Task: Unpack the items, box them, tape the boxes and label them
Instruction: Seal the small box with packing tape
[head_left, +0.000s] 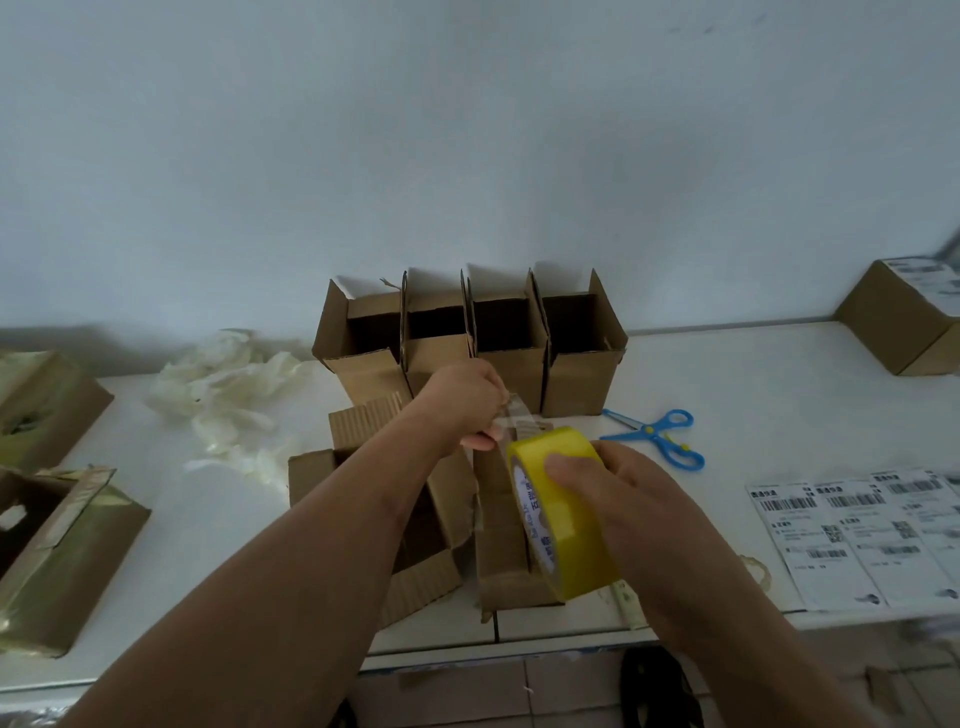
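A: While the right hand (618, 488) grips the yellow tape roll (558, 512) with fingers curled over its outer face, the left hand (462, 402) pinches the free tape end (511, 410) and holds it up and away from the roll. A short clear strip spans the gap between the two hands.

B: Position of the work piece?

A: Open box (415, 519) directly beneath both forearms, near the front edge of the white table (727, 374), flaps splayed outward. Contents hidden by the arms; cannot tell whether an item is inside.

B: Step in hand?

A: Judged as the taping step, at its start: tape drawn off, nothing laid on cardboard yet.

B: Remaining stock?

A: Four empty boxes (467, 338) in a row against the wall, tops open. Label sheets (852, 535) lie on the right, blue scissors (660, 434) between them and the row. One labelled box (904, 317) far right. Opened taped cartons (57, 535) and crumpled wrapping (228, 384) on the left.

B: Next move requires?

A: Flaps folded shut first, since they stand open. Then the strip pressed down along the seam, roll pulled across under tension, and a cut; scissors are within the right hand's reach.
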